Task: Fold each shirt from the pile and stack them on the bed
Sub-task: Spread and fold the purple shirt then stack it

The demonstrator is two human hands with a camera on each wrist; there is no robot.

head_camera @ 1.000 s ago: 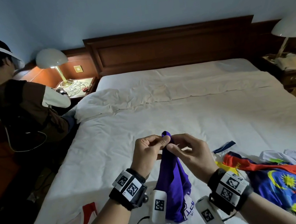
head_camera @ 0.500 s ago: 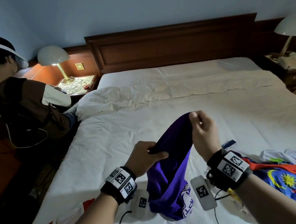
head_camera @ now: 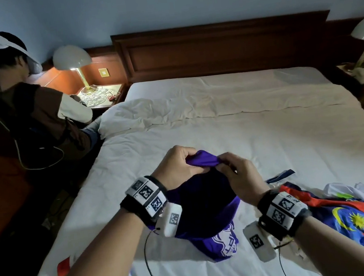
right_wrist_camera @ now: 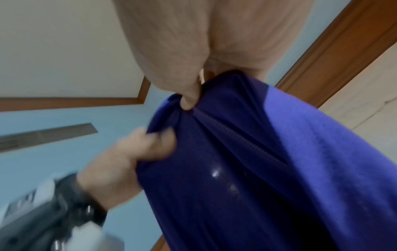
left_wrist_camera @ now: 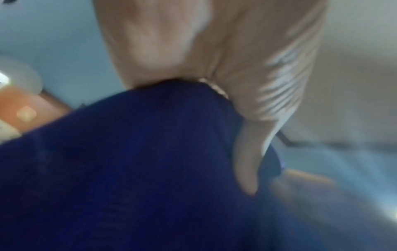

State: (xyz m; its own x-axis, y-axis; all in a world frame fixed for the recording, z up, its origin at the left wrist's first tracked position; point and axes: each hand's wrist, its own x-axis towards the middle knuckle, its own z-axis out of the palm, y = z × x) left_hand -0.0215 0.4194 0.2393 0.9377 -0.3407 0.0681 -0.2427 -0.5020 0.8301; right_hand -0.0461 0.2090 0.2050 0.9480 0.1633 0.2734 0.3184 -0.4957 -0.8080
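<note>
**Step in hand: opening out the purple shirt**

The left hand (head_camera: 176,166) and right hand (head_camera: 239,177) each pinch a bunched top edge of one purple shirt (head_camera: 208,206), fingers curled on the cloth, close together. The shirt hangs above the bed (head_camera: 270,149), its hem resting on the sheet. Next move, by judgement: spread the hands apart and lay the shirt flat.

Count: one shirt held; one pile (head_camera: 353,215) of several at right, number unclear; one red-and-white garment (head_camera: 62,268) at left.

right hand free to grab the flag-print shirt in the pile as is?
Probably not yet. The right hand is pinching the purple shirt together with the left hand. The flag-print shirt lies uncovered on the bed beside that wrist, so nothing else blocks it.
</note>
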